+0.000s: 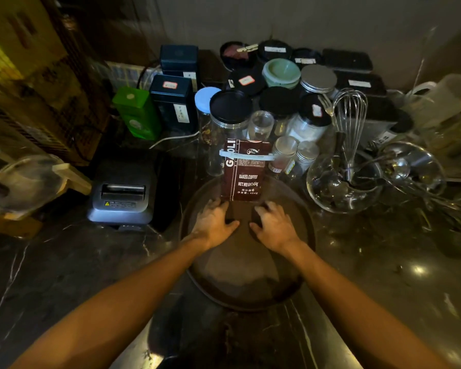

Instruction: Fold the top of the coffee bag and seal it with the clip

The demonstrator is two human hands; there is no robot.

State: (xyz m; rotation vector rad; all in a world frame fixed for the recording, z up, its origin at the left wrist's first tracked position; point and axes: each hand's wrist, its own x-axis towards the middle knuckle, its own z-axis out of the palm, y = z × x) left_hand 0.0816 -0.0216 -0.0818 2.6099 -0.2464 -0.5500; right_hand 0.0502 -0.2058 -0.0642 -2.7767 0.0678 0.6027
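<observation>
**Coffee bag clipped and standing on the tray**

Head view. Coffee bag [244,174] stands upright at the far edge of a round dark tray [290,288], its printed face turned toward the wearer. A pale clip [246,155] runs across the bag below its top edge, spanning the full width; the top appears folded over and pinned beneath it, which suggests the seal is already made. The left hand [214,222] and right hand [273,226] rest palm-down on the tray at either side of the bag's base. Fingers are spread and loose, grasping nothing; the left fingertips lie just beside the bag's lower corner, though contact cannot be confirmed. This flanking position likely steadies the bag, or marks the hands letting it stand alone. Jars [230,113] with dark lids crowd directly behind the bag, so the tray offers the only flat standing room. A whisk [350,121] rises from a glass bowl [341,187] to the right, and a grey label printer [123,198] sits to the left, both well apart from the bag.
</observation>
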